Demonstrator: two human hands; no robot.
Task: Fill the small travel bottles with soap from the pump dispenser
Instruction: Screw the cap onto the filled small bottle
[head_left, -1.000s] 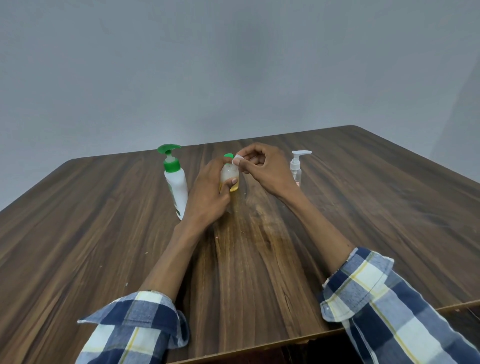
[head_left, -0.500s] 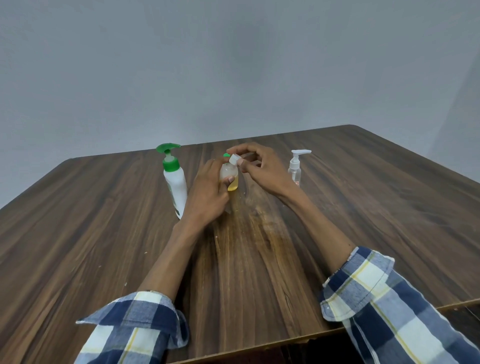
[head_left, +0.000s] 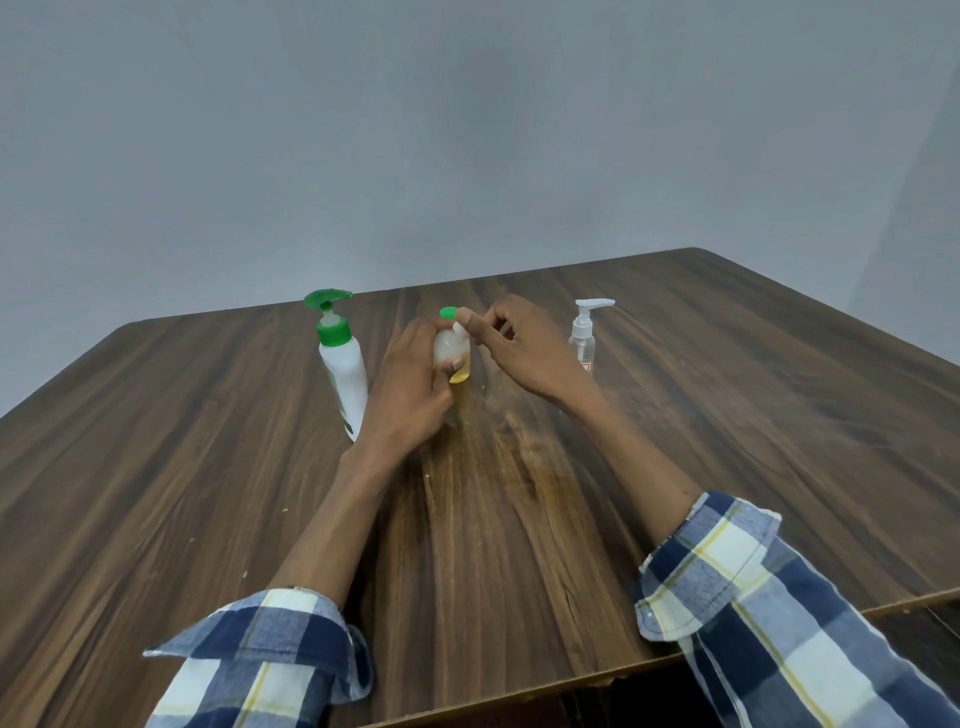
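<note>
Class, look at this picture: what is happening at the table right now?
A person in a plaid shirt sits at a wooden table. The left hand holds a small translucent bottle upright, while the right hand pinches its top near a small green cap. A white pump dispenser with a green head stands to the left, and a clear pump bottle to the right.

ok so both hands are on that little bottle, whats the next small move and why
Probably keep twisting the cap. The left hand grips the small bottle off the table, and the right hand pinches at its top, beside a green cap. Whether the cap is going on or coming off cannot be told. The green pump bottle stands untouched to the left.
</note>
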